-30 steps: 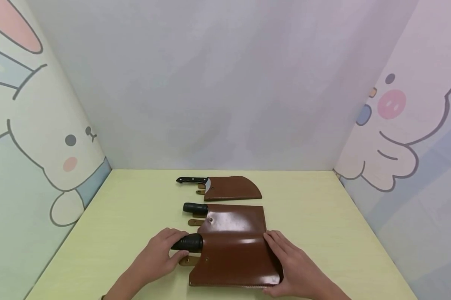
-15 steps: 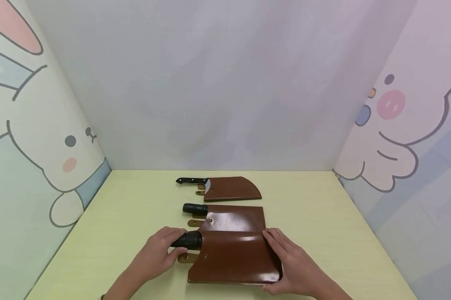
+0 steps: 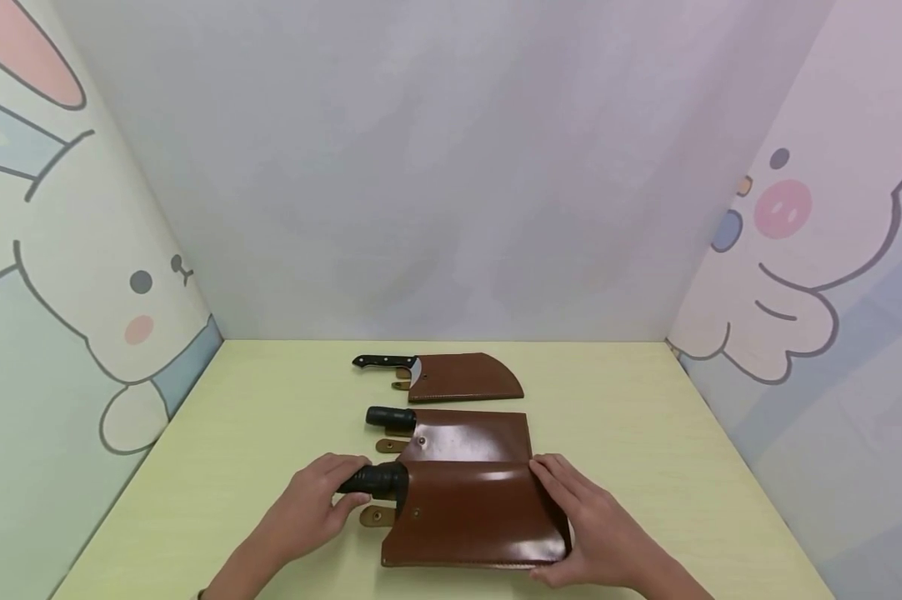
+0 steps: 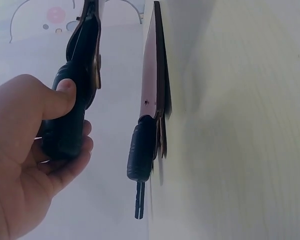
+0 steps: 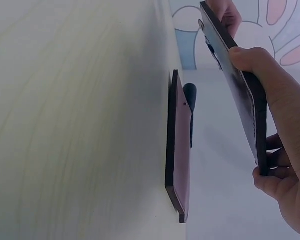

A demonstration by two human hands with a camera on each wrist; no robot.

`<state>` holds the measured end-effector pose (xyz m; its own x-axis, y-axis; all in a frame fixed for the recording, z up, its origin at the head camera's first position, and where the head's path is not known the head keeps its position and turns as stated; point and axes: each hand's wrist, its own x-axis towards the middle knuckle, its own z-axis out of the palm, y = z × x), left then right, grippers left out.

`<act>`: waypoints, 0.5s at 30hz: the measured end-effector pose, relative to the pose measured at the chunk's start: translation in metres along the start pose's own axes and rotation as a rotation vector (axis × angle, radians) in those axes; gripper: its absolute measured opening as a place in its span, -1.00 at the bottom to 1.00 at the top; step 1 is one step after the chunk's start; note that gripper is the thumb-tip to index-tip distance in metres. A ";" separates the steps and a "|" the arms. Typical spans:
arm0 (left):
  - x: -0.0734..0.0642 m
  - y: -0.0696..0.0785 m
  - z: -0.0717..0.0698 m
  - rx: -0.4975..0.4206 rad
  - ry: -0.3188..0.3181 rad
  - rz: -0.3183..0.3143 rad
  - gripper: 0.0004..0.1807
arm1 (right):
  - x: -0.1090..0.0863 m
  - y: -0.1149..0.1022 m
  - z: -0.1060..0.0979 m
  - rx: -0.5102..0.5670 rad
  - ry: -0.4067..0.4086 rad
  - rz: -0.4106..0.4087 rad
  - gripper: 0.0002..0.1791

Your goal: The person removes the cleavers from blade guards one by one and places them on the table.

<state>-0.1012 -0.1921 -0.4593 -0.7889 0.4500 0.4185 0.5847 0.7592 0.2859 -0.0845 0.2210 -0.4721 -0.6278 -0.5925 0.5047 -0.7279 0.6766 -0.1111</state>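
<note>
My left hand (image 3: pixel 316 502) grips the black handle (image 3: pixel 372 479) of a wide knife, probably a cleaver, whose blade is hidden in a brown leather sheath (image 3: pixel 481 512). At the sheath's right end, my right hand (image 3: pixel 593 525) holds it with the thumb on the near edge and fingers on the far edge. Both wrist views show this sheathed knife raised off the table. A strap with a snap (image 3: pixel 377 516) hangs loose beside the handle. Just behind lies a second sheathed knife (image 3: pixel 469 435) with a black handle, partly covered in the head view.
A third knife, with a riveted black handle (image 3: pixel 383 361), lies farthest back in a curved brown sheath (image 3: pixel 466 377). The pale yellow table (image 3: pixel 271 400) meets a grey back wall (image 3: pixel 451 208) and cartoon-printed side walls.
The held sheath has risen slightly from its first position, then shifted a little right along with my right hand. More of the black handle shows beside my left hand.
</note>
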 end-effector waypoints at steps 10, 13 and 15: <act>0.001 -0.006 -0.004 -0.054 -0.063 -0.045 -0.58 | 0.001 0.008 0.001 0.025 -0.011 0.000 0.36; 0.001 -0.006 -0.005 -0.068 -0.081 -0.050 -0.58 | 0.002 0.009 0.001 0.030 -0.009 -0.011 0.36; 0.001 -0.008 -0.006 -0.071 -0.089 -0.054 -0.58 | 0.001 0.009 0.001 0.033 -0.004 -0.017 0.36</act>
<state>-0.1051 -0.2003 -0.4558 -0.8312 0.4519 0.3238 0.5507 0.7495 0.3676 -0.0918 0.2259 -0.4730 -0.6166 -0.6055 0.5032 -0.7471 0.6517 -0.1313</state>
